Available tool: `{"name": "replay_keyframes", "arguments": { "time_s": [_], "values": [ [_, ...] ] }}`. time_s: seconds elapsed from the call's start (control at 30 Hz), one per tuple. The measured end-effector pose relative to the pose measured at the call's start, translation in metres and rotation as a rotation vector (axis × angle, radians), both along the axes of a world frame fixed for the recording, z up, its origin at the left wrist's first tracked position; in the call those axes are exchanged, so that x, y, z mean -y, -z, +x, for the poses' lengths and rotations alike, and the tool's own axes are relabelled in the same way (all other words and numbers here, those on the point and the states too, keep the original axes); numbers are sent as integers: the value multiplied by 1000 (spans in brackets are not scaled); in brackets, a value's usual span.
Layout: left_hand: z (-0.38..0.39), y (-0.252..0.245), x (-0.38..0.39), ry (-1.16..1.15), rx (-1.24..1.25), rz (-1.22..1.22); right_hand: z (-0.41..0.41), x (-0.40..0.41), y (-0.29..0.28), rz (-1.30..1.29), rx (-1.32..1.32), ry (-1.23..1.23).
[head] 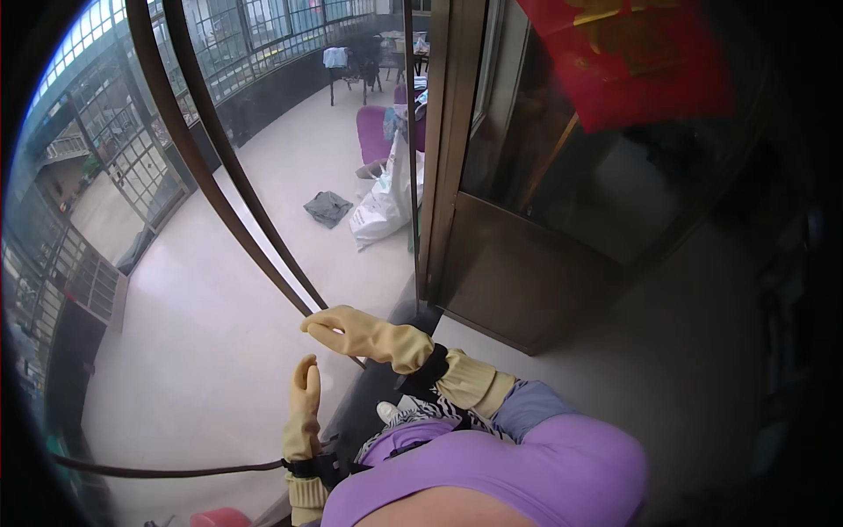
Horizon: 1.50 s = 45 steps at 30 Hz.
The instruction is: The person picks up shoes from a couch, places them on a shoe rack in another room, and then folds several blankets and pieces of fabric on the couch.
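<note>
Both hands wear cream rubber gloves with black bands at the wrists. My right hand [362,332] is stretched to the left, its fingers over the lower part of a dark brown door frame upright [253,221]; whether it grips or only touches the frame cannot be told. Lower and to the left is my left hand [305,388], pointing away from me, with its fingers close together; its palm side is partly hidden. A dark horizontal bar [178,473] runs behind the left wrist.
At right stands a brown door panel [527,263] with glass and a red paper decoration [652,59]. Beyond the doorway are a grey cloth [328,209], a white sack [380,214], a purple chair [375,132] and barred windows [263,39]. A red object [219,517] lies bottom left.
</note>
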State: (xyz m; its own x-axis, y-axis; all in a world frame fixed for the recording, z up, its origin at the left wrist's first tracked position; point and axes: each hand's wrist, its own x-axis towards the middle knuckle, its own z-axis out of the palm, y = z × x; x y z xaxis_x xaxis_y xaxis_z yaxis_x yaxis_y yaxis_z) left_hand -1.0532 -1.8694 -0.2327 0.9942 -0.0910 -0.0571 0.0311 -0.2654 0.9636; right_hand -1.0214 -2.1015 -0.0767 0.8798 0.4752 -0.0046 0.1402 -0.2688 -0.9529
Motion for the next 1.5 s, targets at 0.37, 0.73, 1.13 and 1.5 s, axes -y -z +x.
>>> {"name": "replay_keyframes", "arguments": {
  "time_s": [0.37,0.73,1.13,1.5],
  "values": [
    [129,37,-104,-718,169,88,268,22,58,218,368,429],
    [244,56,-157,-1633,143,140,432,115,57,115,1052,1442],
    [508,71,-232,-1438,-63,-164,649,216,42,25,761,1580],
    [948,99,-229,-664,-230,108,773,230,297,-639,-443,736]
  ]
}}
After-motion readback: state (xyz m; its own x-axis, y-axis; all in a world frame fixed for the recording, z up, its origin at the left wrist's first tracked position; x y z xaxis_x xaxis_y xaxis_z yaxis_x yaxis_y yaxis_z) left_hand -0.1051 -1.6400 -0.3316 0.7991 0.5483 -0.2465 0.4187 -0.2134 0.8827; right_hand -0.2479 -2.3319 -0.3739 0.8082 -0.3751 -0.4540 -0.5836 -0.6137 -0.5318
